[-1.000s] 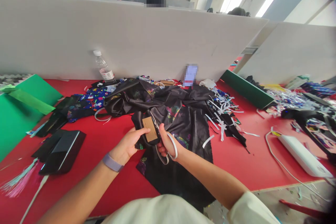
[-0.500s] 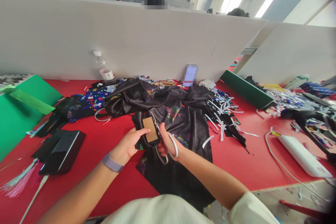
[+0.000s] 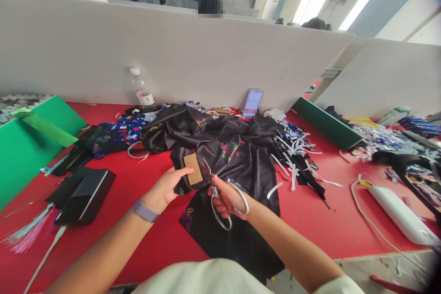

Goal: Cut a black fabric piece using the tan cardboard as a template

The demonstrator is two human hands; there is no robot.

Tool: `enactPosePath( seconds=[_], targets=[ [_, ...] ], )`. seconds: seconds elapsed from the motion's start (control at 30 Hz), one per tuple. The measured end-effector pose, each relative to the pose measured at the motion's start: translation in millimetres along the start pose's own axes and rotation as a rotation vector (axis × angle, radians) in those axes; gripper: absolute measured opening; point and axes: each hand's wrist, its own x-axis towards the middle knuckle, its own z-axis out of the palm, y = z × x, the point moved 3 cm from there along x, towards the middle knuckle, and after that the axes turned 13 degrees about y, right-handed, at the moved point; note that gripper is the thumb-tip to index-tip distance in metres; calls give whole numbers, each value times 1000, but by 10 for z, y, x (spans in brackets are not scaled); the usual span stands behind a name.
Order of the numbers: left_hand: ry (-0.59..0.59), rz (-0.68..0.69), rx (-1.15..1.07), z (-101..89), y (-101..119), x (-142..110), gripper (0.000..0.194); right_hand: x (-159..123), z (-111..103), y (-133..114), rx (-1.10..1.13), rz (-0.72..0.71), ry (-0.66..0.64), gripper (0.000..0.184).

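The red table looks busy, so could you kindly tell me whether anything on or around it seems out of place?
Loose white strips lie strewn at odd angles right of the black fabric, and scraps litter the floor; both look untidy. No spill shows.

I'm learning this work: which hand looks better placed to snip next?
Likely the right hand: it holds the scissors, blades beside the tan block. The left hand holds that block against black fabric.

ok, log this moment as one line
left hand: pinching tan rectangular block against black patterned fabric | right hand: holding white-handled pinking shears, handles spread | surface: red tabletop | far side: white-capped plastic bottle
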Motion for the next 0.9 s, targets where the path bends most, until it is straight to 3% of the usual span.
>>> enactPosePath(
  seconds=[0.13, 0.3, 0.57, 0.73, 0.9],
  targets=[
    [15, 7, -50, -12, -43, 111, 22, -27, -171, 5, 75, 2, -62, 37],
    [9, 4, -44, -14, -124, 243, 28, 130, -249, -167, 282, -63, -118, 19],
    [-9, 20, -98, -77, -129, 291, 16, 518, -190, -337, 386, -106, -181, 29],
    [8, 6, -120, -133, -158, 356, 26, 582, -230, -267, 439, -108, -225, 30],
    [-2, -8, -114, -70, -197, 407, 26, 601, -254, -256, 472, -76, -259, 34]
  ],
)
